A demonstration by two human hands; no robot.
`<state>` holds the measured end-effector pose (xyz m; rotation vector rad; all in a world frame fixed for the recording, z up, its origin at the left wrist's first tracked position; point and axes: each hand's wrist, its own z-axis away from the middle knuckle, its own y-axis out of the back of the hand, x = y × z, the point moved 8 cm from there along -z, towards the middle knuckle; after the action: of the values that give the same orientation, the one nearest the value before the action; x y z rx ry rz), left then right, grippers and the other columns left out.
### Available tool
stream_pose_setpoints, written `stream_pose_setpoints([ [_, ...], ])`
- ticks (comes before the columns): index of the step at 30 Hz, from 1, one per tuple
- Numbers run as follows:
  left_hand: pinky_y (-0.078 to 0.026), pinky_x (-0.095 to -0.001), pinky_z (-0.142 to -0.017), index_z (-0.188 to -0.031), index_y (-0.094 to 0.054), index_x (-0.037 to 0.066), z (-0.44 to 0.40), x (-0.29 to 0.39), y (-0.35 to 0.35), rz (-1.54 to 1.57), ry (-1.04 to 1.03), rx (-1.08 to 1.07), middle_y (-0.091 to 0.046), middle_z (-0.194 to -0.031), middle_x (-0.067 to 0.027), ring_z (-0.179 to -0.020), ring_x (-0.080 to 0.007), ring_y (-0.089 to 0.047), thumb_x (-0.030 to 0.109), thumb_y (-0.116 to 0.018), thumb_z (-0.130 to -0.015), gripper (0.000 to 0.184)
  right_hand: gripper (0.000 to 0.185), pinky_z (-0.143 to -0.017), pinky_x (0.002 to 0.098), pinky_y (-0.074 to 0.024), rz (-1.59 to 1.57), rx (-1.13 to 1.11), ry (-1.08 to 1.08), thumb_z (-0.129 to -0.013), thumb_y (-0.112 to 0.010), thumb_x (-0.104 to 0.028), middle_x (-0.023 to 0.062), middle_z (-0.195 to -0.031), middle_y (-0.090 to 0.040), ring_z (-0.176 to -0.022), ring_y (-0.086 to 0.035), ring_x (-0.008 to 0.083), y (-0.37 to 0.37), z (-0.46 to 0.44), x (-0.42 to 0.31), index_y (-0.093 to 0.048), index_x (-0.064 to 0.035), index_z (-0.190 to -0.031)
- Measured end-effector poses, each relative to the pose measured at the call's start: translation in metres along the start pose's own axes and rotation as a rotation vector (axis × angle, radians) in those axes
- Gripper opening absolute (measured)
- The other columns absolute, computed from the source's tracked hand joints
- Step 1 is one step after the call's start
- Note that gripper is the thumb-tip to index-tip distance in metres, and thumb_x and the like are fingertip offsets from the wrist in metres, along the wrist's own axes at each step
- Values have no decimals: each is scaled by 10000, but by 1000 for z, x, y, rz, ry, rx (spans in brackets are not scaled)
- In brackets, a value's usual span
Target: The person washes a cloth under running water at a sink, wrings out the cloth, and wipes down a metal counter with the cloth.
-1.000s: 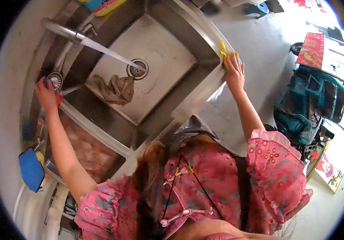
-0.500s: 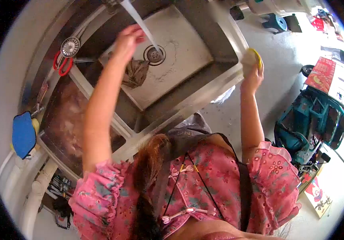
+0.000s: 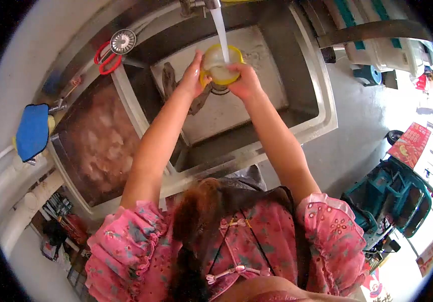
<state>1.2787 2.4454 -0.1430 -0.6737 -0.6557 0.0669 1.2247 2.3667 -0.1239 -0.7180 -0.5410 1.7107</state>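
Both hands hold a small yellow-rimmed bowl [image 3: 225, 80] under the tap's running stream, over the right sink basin [image 3: 241, 126]. Fingers of my left hand [image 3: 192, 76] are on its left side, and my right hand [image 3: 246, 83] grips its right side. Water falls from the tap [image 3: 211, 4] into the bowl, where whitish liquid shows. Partly hidden behind my left hand, a crumpled brown piece like a wet cloth or bag [image 3: 168, 80] lies in the basin. Below the bowl only part of the drain [image 3: 220, 91] is visible.
On the left, another basin holds reddish water with pale pieces [image 3: 103, 136]. Red-handled scissors [image 3: 109, 59] and a metal sink strainer [image 3: 123, 41] rest on the back ledge. A blue pad [image 3: 32, 132] hangs at far left. A teal vehicle [image 3: 390, 194] stands on the right.
My right hand has brought the yellow-rimmed bowl from the sink's right edge to beneath the stream. My left hand has moved from beside the water onto the bowl. The view has shifted.
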Motion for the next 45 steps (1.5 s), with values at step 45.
stream_pose_setpoints([
  [45,-485,-371,-766,-1046,-466,-35,-48,-73,-31,641,262,-183,-546,-1025,-136,-932,-247,-561,194,-524,-841,313,227,-810,339,-432,1843,-254,1433,-766,-559,-68,98,-1047,-565,-955,-526,262,-140,-13,-82,-582,-31,-989],
])
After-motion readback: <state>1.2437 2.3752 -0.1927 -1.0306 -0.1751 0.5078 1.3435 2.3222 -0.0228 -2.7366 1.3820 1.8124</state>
